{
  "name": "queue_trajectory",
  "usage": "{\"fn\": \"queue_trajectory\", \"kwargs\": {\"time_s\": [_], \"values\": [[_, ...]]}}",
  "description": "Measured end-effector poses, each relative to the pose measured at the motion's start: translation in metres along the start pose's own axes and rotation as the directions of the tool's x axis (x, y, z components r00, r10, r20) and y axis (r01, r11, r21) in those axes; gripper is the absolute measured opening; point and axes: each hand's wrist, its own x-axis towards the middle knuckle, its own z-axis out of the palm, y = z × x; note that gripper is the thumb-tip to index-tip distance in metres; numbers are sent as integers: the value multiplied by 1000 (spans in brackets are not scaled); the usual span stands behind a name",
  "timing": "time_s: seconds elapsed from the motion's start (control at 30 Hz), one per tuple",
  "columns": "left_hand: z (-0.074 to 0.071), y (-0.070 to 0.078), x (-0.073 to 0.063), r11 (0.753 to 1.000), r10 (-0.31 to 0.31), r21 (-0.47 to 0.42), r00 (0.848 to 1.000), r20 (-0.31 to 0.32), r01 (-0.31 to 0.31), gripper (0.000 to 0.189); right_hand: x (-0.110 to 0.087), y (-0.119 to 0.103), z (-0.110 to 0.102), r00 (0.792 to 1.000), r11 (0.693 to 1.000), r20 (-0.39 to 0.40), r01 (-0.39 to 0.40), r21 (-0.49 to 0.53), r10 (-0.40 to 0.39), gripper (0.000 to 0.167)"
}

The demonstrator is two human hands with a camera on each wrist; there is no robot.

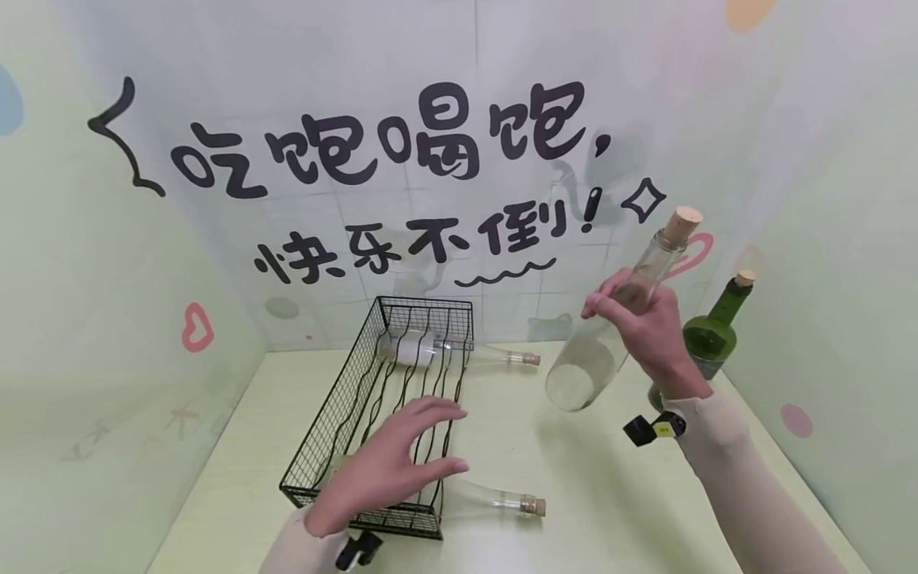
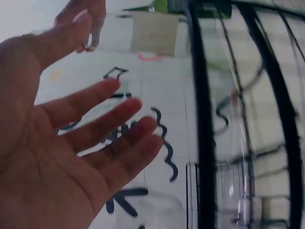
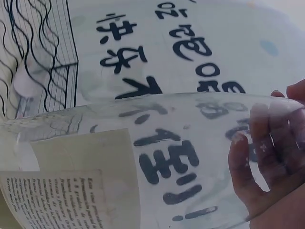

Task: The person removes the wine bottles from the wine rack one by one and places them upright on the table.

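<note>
My right hand [image 1: 645,319] grips a clear corked glass bottle [image 1: 591,351] by its upper part. The bottle is raised and tilted, cork up to the right, base toward the rack. Its cream printed label [image 3: 86,176] shows in the right wrist view, with fingers [image 3: 264,148] curled round the glass. My left hand [image 1: 390,458] hovers over the near part of a black wire rack [image 1: 323,422], fingers spread and holding nothing. Across the rack's far end lies a clear bottle [image 1: 409,348]. Another clear corked bottle [image 1: 488,496] lies at the near end, partly hidden by my left hand.
A green corked bottle [image 1: 710,335] stands at the right, partly behind my right wrist. The pale table [image 1: 574,510] meets a back wall [image 1: 323,64] with large black lettering. Side walls enclose both sides, and the corks of the lying bottles jut past the rack's right edge.
</note>
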Motion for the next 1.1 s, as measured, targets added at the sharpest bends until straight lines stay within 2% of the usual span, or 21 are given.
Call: {"fn": "queue_trajectory", "kwargs": {"time_s": [0.2, 0.37, 0.5, 0.6, 0.8, 0.97, 1.1], "values": [[-15, -24, -28, 998, 2, 70, 996, 93, -8, 44, 18, 13, -15, 995, 991, -65, -77, -106, 70, 11], [-17, -34, -42, 1000, 29, 5, 988, 152, -30, 30, 32, 25, -27, 986, 974, -112, -139, -179, 121, 13], [-16, -36, -46, 998, 49, -36, 982, 182, -43, 16, 40, 36, -36, 972, 958, -158, -203, -203, 172, 18], [-15, -36, -47, 997, 68, -49, 980, 185, -60, 8, 45, 44, -43, 953, 937, -197, -271, -221, 229, 22], [-14, -37, -49, 997, 79, -24, 982, 170, -76, 6, 56, 63, -55, 911, 888, -258, -385, -251, 322, 25], [-12, -38, -51, 995, 102, -2, 984, 143, -103, 6, 66, 82, -66, 878, 858, -309, -446, -256, 365, 28], [-11, -40, -51, 994, 109, 5, 985, 132, -111, 6, 71, 93, -71, 855, 844, -360, -474, -251, 373, 28]]}}
